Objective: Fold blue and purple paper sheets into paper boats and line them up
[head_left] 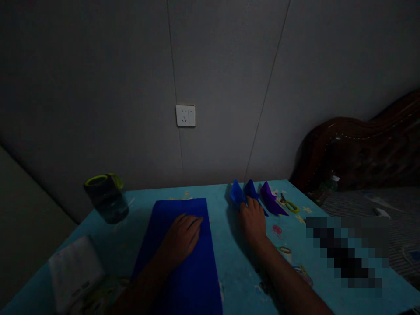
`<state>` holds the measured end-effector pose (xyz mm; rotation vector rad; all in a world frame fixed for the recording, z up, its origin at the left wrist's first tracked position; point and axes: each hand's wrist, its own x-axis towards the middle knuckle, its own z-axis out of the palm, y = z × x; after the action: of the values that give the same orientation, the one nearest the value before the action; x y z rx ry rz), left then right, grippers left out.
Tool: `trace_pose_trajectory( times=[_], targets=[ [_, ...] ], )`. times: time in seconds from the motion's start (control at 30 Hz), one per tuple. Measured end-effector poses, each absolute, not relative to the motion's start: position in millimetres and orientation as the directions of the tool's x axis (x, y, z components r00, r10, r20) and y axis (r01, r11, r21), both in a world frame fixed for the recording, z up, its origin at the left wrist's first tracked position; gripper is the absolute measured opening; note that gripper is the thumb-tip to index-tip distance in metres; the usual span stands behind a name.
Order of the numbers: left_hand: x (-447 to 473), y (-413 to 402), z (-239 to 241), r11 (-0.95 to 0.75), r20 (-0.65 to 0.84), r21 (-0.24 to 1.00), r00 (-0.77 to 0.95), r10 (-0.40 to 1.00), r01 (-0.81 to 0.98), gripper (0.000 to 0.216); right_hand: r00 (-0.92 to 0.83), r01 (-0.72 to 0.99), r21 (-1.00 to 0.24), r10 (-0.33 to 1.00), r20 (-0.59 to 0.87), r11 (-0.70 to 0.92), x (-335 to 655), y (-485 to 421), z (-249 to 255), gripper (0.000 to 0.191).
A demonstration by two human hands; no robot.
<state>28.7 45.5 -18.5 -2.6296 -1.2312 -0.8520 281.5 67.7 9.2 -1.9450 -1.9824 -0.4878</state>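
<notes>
A deep blue sheet of paper (183, 280) lies flat on the table. My left hand (183, 236) rests on it, palm down and fingers stretched out. At the far right part of the table three folded paper boats stand in a row: a bright blue paper boat (236, 192), a dark blue paper boat (250, 188) and a purple paper boat (271, 200). My right hand (252, 221) is at the two blue ones, its fingers closed at the edge of the bright blue boat. The hand hides part of the dark blue boat.
A dark bottle with a yellow-green rim (106, 199) stands at the table's back left. A white packet (77, 271) lies front left. Yellow-handled scissors (291, 206) lie beyond the purple boat. A wall with a socket (186, 116) rises behind; a bed headboard (361, 148) is at right.
</notes>
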Motion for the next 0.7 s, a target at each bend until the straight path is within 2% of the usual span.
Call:
trace_pose_trajectory(
  times=[0.07,0.17,0.23,0.33,0.47,0.53,0.7],
  targets=[
    [30.0,44.0,-18.0,-0.629,0.533,0.247,0.439,0.724,0.737,0.042,-0.073,0.997,0.015,0.874,0.480,0.074,276.4,63.9,7.5,0.019],
    [32.8,41.1,-18.6,-0.574,0.527,0.469,0.309,0.792,0.671,0.052,-0.207,0.951,-0.063,0.777,0.595,0.302,261.3,55.0,3.5,0.020],
    [34.8,38.1,-18.2,-0.545,0.522,0.603,0.229,0.822,0.582,0.048,-0.282,0.872,-0.118,0.686,0.671,0.474,248.2,46.5,-1.2,0.021],
    [37.9,33.7,-15.4,-0.476,0.499,0.741,0.086,0.863,0.474,0.033,-0.379,0.759,-0.138,0.604,0.701,0.636,230.7,32.8,-6.3,0.020],
    [40.2,33.4,-12.3,-0.398,0.468,0.807,-0.062,0.881,0.437,0.018,-0.507,0.658,-0.133,0.567,0.649,0.741,219.8,18.1,-4.0,0.028],
    [40.0,35.2,-12.8,-0.376,0.453,0.816,-0.082,0.888,0.439,0.015,-0.531,0.623,-0.178,0.579,0.619,0.761,218.9,13.2,-1.0,0.034],
    [40.5,33.8,-14.8,-0.436,0.461,0.771,0.066,0.885,0.465,0.022,-0.333,0.609,-0.479,0.751,0.570,0.632,218.6,10.7,2.8,0.030]
  ],
)
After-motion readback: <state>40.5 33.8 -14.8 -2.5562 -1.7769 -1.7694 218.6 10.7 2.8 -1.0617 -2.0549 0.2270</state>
